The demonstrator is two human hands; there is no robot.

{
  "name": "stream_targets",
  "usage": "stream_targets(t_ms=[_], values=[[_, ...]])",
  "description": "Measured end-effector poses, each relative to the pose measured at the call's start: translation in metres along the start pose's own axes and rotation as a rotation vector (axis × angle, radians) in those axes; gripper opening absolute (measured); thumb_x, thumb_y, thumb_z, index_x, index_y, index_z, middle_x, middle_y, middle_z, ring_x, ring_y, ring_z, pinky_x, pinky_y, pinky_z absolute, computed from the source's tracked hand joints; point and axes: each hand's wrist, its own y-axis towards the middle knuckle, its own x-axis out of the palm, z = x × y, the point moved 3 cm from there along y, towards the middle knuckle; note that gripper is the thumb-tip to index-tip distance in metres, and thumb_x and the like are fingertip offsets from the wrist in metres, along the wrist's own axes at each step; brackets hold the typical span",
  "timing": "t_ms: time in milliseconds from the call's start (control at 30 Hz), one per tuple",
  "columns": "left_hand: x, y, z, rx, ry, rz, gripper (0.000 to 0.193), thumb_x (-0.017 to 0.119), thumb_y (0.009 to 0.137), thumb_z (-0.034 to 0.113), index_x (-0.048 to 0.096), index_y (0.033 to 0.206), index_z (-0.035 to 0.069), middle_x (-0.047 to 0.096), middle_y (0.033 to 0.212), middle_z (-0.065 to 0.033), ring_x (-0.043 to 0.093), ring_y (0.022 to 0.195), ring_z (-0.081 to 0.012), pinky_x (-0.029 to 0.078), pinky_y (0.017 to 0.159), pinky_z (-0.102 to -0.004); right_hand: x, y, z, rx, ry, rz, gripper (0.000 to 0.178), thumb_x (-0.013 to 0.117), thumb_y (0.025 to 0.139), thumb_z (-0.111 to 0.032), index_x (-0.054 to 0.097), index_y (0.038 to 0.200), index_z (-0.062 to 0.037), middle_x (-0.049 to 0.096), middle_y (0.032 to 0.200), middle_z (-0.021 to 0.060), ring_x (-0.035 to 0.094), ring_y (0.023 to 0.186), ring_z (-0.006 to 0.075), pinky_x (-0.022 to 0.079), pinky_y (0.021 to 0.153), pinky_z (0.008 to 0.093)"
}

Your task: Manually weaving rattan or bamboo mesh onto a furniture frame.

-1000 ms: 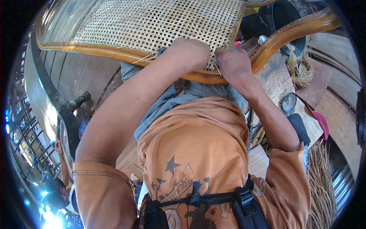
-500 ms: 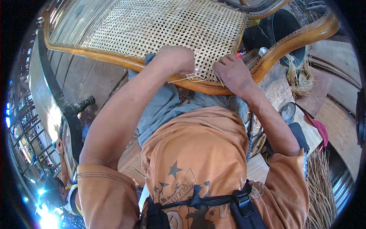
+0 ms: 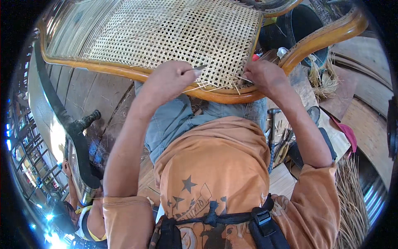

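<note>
Across my lap lies a curved wooden furniture frame point(image 3: 232, 97) with a woven cane panel point(image 3: 174, 37), its open mesh filling the frame. My left hand point(image 3: 172, 79) is closed above the near edge of the weave, shut on a small pointed metal tool point(image 3: 200, 67) whose tip points right. My right hand point(image 3: 267, 76) is at the near right corner of the panel, fingers pinched on a thin cane strand point(image 3: 245, 79). Loose cane ends point(image 3: 213, 87) stick out over the frame's rim between the hands.
A dark bucket point(image 3: 304, 31) stands beyond the frame's right arm, near a bundle of cane fibre point(image 3: 325, 85). A hammer point(image 3: 272, 124) lies right of my lap. Long cane strips point(image 3: 350, 195) lie at lower right. At left are another caned piece point(image 3: 52, 108) and another person point(image 3: 89, 220).
My left hand has drawn back left and down from the weave, and the pointed tool now shows. My right hand has shifted slightly right. The frame has tilted a little toward me.
</note>
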Motion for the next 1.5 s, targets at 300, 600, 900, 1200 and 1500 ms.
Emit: stream_targets(t_ms=[300,600,900,1200,1500], values=[[0.036,0.013,0.028,0.090,-0.736,-0.112,0.027,0.054,0.089,0.025,0.064,0.092,0.001,0.055,0.068,0.0016,0.046,0.053,-0.0042,0.041,0.050,-0.0190,0.014,-0.003,0.001,-0.217,-0.338,0.052,0.014,0.057,0.078,-0.019,0.066,0.080,-0.0087,0.066,0.082,0.0150,0.063,0.086,0.0324,0.050,0.072,0.0417],[0.036,0.014,0.024,0.110,-0.671,-0.185,0.030,0.056,0.088,0.028,0.060,0.079,0.000,0.052,0.063,-0.0019,0.047,0.052,-0.0094,0.041,0.051,-0.0244,-0.003,-0.003,0.000,-0.002,-0.250,-0.191,0.012,0.058,0.079,-0.015,0.061,0.083,-0.0044,0.061,0.077,0.0160,0.059,0.080,0.0355,0.048,0.068,0.0430],[0.043,0.012,-0.003,0.240,-0.204,0.075,0.028,0.056,0.089,0.025,0.049,0.080,0.000,0.049,0.067,-0.0061,0.045,0.061,-0.0151,0.041,0.057,-0.0327,-0.018,0.011,0.009,-0.100,-0.139,-0.292,0.020,0.058,0.084,-0.024,0.061,0.085,-0.0045,0.060,0.074,0.0178,0.060,0.073,0.0359,0.046,0.064,0.0431],[0.041,0.004,-0.006,0.119,-0.022,0.123,0.027,0.058,0.087,0.024,0.051,0.085,-0.002,0.059,0.071,-0.0206,0.058,0.067,-0.0360,0.045,0.061,-0.0416,-0.019,0.016,0.008,-0.136,-0.079,-0.283,0.022,0.056,0.086,-0.027,0.064,0.089,-0.0062,0.063,0.081,0.0175,0.062,0.081,0.0353,0.049,0.071,0.0444],[0.028,0.010,-0.006,0.126,0.010,-0.099,0.023,0.055,0.086,0.021,0.051,0.080,0.000,0.058,0.067,-0.0183,0.057,0.063,-0.0364,0.044,0.059,-0.0424,-0.004,0.018,0.014,-0.185,-0.132,-0.148,0.015,0.054,0.088,-0.020,0.057,0.087,-0.0051,0.061,0.076,0.0159,0.060,0.078,0.0363,0.048,0.067,0.0451]])
